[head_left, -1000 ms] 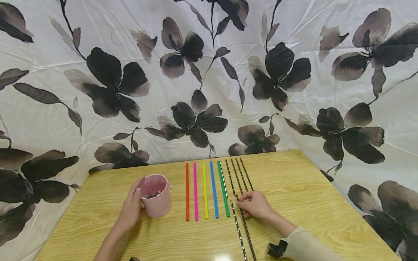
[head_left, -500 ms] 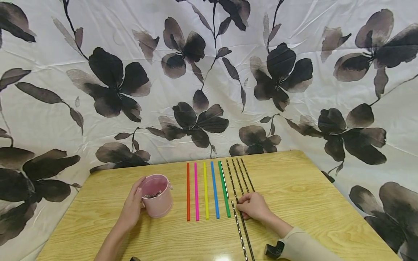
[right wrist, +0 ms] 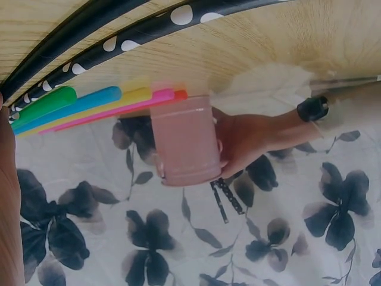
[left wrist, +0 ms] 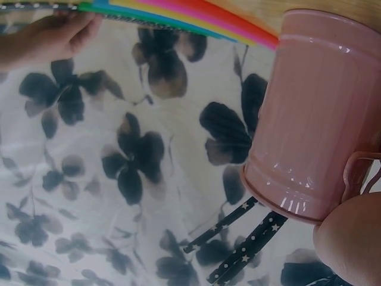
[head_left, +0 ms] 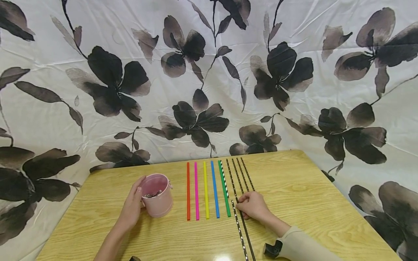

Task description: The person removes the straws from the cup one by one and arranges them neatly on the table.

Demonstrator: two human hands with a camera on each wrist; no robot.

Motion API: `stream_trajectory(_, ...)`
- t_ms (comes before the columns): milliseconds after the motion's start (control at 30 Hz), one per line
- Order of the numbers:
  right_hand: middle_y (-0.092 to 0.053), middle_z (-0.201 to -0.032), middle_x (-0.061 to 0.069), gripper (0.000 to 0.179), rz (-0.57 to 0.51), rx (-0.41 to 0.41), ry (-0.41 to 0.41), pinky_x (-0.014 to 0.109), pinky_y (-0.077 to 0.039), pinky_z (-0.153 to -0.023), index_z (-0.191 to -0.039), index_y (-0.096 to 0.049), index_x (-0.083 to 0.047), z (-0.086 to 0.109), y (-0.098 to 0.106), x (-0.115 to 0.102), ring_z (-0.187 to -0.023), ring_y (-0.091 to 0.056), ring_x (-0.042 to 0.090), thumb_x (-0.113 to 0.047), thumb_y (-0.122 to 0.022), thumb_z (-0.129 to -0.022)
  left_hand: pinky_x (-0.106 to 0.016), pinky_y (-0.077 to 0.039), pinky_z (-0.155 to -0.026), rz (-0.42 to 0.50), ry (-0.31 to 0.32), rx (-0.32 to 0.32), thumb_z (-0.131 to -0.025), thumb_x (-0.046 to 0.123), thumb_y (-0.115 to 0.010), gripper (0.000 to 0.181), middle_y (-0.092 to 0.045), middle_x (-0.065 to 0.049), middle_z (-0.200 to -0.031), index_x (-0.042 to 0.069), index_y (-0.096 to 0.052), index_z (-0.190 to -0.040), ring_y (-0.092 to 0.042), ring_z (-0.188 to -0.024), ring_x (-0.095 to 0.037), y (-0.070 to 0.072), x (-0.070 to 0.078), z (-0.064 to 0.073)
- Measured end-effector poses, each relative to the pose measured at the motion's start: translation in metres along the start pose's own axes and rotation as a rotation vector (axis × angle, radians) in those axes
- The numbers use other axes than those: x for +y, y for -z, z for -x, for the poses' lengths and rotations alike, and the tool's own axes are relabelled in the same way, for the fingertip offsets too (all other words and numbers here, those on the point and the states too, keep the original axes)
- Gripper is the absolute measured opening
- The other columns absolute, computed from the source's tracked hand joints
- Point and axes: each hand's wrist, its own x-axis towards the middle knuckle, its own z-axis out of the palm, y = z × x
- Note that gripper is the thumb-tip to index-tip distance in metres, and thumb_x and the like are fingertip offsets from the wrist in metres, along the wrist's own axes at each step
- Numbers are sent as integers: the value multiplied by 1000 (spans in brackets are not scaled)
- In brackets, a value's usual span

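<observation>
My left hand [head_left: 132, 206] holds a small pink pail [head_left: 159, 206] by its left side, fingers at the rim. Several dark patterned straws are in it; in the left wrist view, star-dotted straws [left wrist: 250, 245] stick out past its rim. My right hand [head_left: 254, 207] pinches a plain black straw [head_left: 246, 232] near its far end. That straw lies lengthwise over the table, its near end cut off by the view's edge. Close to its left lies a black straw with white spots [head_left: 240, 230]. In the right wrist view, both the black straw [right wrist: 71, 36] and the spotted straw [right wrist: 149, 27] show large.
On the wooden table [head_left: 294, 188], a red straw [head_left: 188, 192], pink straw [head_left: 196, 192], yellow straw [head_left: 206, 192], blue straw [head_left: 215, 190] and green straw [head_left: 226, 197] lie side by side. A black-and-white striped straw [head_left: 224, 177] and several dark patterned straws [head_left: 240, 177] follow. Behind hangs floral cloth [head_left: 209, 79].
My right hand has shifted the plain black straw slightly left, closer to the spotted one, mostly in the first half second. The left hand and the pail have stayed in place.
</observation>
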Motion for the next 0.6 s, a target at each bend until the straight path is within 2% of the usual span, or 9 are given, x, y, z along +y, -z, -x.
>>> stream_trajectory(300, -58, -58, 9, 18, 6, -9, 12, 33, -47, -41, -89, -59, 3, 0, 1, -1, -44, -55, 18, -10, -66, -77, -43, -42, -80, -44, -14, 6, -98, 27, -21, 42, -27, -7, -139, 18, -22, -139, -29, -122, -29, 1, 1, 0)
stream_trajectory(467, -57, -58, 10, 20, -7, -16, 0, 34, -47, -42, -90, -58, 3, 0, 2, -1, -44, -55, 19, -10, -65, -78, -48, -44, -75, -5, -8, -2, -98, 27, -22, 42, -25, -9, -139, 16, -22, -139, -28, -121, -32, 0, 2, 0)
stream_trajectory(600, -58, -59, 10, 19, -23, -18, -10, 34, -48, -42, -90, -58, 2, 0, 2, -1, -44, -55, 19, -12, -65, -78, -49, -42, -78, -32, -10, 8, -98, 27, -21, 42, -26, -9, -139, 17, -22, -139, -29, -121, -32, 0, 2, 0)
